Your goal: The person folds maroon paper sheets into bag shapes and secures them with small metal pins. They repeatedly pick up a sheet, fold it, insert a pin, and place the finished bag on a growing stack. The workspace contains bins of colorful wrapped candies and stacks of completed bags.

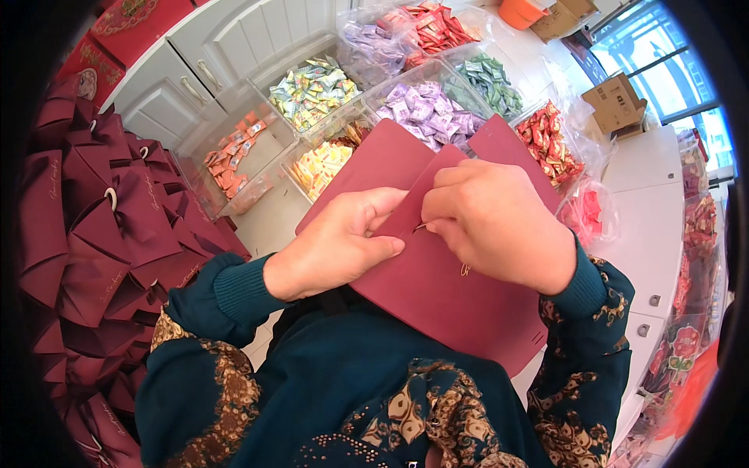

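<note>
A flat, matte burgundy card sheet with flaps point(468, 327) is held in front of the person's torso. The left hand point(335, 242) grips its left edge, thumb on the face and the other fingers partly hidden behind it. The right hand's point(499, 218) fingers are closed in a pinch at a short dark slit point(419, 228); I cannot tell what thin piece, if any, they have.

The likeliest trouble is a torn or stretched slit, if the right fingers pull sideways. Because the left grip takes only one edge, the far flap could sag and crease off its fold line. Hard thumb pressure may scuff the face. If both grips loosen, the card could slide toward the open, clear plastic bin of purple packets point(429, 113) just beyond.
</note>
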Available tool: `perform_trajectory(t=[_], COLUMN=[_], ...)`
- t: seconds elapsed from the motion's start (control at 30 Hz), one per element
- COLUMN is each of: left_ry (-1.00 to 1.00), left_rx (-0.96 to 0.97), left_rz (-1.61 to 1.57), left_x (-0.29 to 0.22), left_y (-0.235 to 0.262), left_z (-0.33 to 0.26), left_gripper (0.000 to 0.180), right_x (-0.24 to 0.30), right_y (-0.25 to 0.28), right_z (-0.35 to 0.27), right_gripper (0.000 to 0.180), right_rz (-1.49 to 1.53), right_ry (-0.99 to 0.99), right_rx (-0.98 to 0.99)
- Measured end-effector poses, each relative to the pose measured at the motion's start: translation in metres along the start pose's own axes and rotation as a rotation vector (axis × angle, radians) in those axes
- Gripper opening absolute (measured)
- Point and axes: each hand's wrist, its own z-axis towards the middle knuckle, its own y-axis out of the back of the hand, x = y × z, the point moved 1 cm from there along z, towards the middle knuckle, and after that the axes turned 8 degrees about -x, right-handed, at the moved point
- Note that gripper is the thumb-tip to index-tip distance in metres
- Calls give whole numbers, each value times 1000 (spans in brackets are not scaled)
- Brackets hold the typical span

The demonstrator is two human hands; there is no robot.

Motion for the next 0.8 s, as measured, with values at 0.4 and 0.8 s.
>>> perform_trajectory(t=[0.4,0.8], left_ry=[72,83], left_rx=[15,34], left_rz=[-195,-235], left_x=[-1,-6], left_y=[5,5], left_z=[3,-2], left_gripper=[46,47], right_x=[11,-12], right_y=[9,-5], right_z=[3,13], right_gripper=[12,7], right_rz=[-160,216], right_ry=[58,-77], right_rx=[6,-26])
